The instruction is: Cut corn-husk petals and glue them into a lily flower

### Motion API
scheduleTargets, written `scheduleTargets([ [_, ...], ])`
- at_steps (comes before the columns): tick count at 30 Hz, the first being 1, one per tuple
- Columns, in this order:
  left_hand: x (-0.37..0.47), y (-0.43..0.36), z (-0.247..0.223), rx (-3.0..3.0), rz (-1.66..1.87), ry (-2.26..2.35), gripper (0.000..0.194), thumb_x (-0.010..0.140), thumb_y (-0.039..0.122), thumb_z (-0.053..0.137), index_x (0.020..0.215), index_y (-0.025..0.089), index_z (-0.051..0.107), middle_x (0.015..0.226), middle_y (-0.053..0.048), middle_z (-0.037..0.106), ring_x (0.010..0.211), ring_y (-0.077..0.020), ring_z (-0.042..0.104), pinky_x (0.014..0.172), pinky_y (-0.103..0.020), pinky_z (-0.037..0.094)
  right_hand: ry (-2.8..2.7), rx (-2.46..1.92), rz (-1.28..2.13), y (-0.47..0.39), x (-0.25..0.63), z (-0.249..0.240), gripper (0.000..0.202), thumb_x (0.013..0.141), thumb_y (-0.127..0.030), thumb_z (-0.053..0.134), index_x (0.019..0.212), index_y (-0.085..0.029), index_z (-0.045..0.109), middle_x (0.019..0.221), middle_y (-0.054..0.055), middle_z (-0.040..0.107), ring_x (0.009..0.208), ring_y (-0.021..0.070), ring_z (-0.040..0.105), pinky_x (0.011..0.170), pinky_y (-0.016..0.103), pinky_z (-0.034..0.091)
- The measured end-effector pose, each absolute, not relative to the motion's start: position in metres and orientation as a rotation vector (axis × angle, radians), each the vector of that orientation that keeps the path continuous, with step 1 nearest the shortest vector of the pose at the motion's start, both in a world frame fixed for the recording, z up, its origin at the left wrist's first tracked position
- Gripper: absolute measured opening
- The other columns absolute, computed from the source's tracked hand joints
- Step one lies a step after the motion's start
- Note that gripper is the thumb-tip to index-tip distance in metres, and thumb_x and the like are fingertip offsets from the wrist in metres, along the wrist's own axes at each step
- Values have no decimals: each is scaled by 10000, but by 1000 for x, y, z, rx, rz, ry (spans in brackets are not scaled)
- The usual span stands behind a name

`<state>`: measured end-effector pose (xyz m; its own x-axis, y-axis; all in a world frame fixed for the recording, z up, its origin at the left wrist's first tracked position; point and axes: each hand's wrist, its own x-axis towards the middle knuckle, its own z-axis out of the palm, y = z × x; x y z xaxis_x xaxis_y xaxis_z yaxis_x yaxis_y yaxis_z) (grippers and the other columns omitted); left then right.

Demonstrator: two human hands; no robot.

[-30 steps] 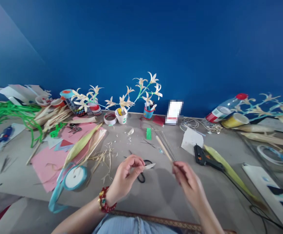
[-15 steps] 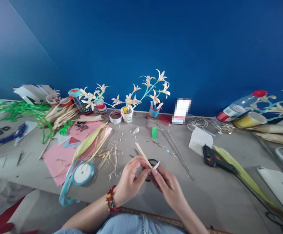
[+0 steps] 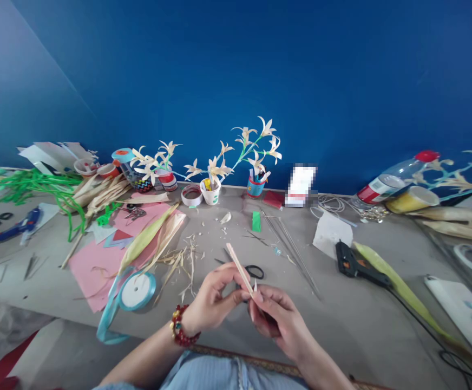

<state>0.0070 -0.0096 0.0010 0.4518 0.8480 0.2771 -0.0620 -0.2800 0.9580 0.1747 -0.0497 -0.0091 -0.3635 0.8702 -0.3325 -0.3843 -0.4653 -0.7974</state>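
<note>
My left hand (image 3: 222, 295) pinches a narrow, pale strip of folded corn husk (image 3: 238, 265) between thumb and fingers. The strip slants up and away from me. At its lower end my right hand (image 3: 276, 311) is closed on the same strip, and a small white pointed tip (image 3: 255, 287) sticks up beside the thumb. Black-handled scissors (image 3: 255, 271) lie on the table just beyond my hands, partly hidden by them. Left of my hands are thin husk scraps (image 3: 185, 260) and a roll of light blue ribbon (image 3: 137, 290).
Husk flowers (image 3: 215, 168) stand in cups along the blue wall. A black glue gun (image 3: 358, 265) with its cord and a green husk (image 3: 402, 292) lie at right. Metal wires (image 3: 296, 254) lie ahead. Pink paper (image 3: 90, 276) and green pipe cleaners (image 3: 41, 184) are at left.
My right hand has shifted slightly lower and its fingers have curled in more. The white tip has turned more upright and shows less. More of the scissors' handle is visible.
</note>
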Motion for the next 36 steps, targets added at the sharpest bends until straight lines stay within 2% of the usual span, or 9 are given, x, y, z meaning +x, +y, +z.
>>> scheduleTargets([
  [7, -1, -5, -4, 1591, 993, 587, 95, 863, 226, 630, 812, 149, 650, 876, -81, 623, 845, -176, 579, 787, -301, 455, -609, -654, 2204, -56, 179, -17, 392, 793, -426, 695, 575, -108, 621, 372, -56, 426, 271, 17, 210, 294, 170, 151],
  [11, -10, 1, -14, 1411, 1069, 684, 87, 875, 227, 612, 830, 152, 610, 861, -56, 580, 809, -155, 551, 746, -275, 431, -677, -387, 2144, -55, 199, -12, 471, 796, -478, 668, 493, -142, 538, 350, -68, 389, 248, 5, 175, 281, 165, 159],
  [12, -11, 2, -16, 1345, 1099, 718, 95, 880, 232, 606, 828, 153, 597, 845, -45, 563, 784, -144, 534, 719, -260, 420, -700, -406, 2082, -54, 203, -9, 481, 803, -498, 657, 498, -153, 519, 361, -74, 376, 261, 8, 181, 292, 164, 162],
  [15, -9, 0, -15, 1281, 1132, 766, 110, 877, 240, 611, 819, 150, 586, 826, -36, 548, 759, -134, 512, 692, -244, 407, -807, -890, 1805, -46, 205, -2, 415, 860, -498, 611, 628, -160, 547, 480, -69, 382, 381, 43, 238, 357, 167, 156],
  [19, 0, -6, -7, 1442, 1132, 800, 104, 874, 237, 612, 818, 149, 610, 859, -60, 596, 831, -169, 567, 774, -287, 439, -1178, -1197, 1570, -42, 188, -1, 400, 897, -548, 537, 785, -165, 574, 619, -41, 387, 516, 92, 289, 427, 204, 196],
  [22, 3, -7, -2, 1569, 1114, 863, 106, 869, 237, 616, 802, 156, 625, 855, -60, 622, 840, -177, 585, 785, -294, 451, -1392, -1183, 1407, -42, 175, -3, 417, 920, -545, 491, 755, -168, 563, 636, -33, 393, 550, 108, 312, 493, 234, 254],
  [25, 3, -8, -2, 1634, 1096, 887, 109, 873, 236, 608, 797, 162, 633, 873, -61, 634, 838, -175, 594, 782, -291, 461, -1418, -1186, 1352, -41, 170, -4, 452, 938, -537, 461, 686, -169, 540, 623, -30, 400, 553, 109, 330, 505, 243, 247],
  [28, 1, -8, -3, 1646, 1096, 849, 93, 872, 232, 610, 812, 165, 634, 893, -62, 637, 831, -169, 597, 777, -287, 470, -1316, -1185, 1494, -40, 170, -4, 491, 919, -563, 482, 635, -165, 527, 572, -39, 381, 503, 89, 301, 455, 235, 191],
  [36, 0, -6, 0, 1602, 1053, 668, 150, 860, 288, 634, 811, 147, 650, 857, -85, 651, 805, -175, 592, 756, -292, 473, -777, -841, 2189, -46, 174, 0, 513, 802, -606, 628, 583, -146, 565, 372, -108, 310, 321, 23, 116, 346, 190, 84],
])
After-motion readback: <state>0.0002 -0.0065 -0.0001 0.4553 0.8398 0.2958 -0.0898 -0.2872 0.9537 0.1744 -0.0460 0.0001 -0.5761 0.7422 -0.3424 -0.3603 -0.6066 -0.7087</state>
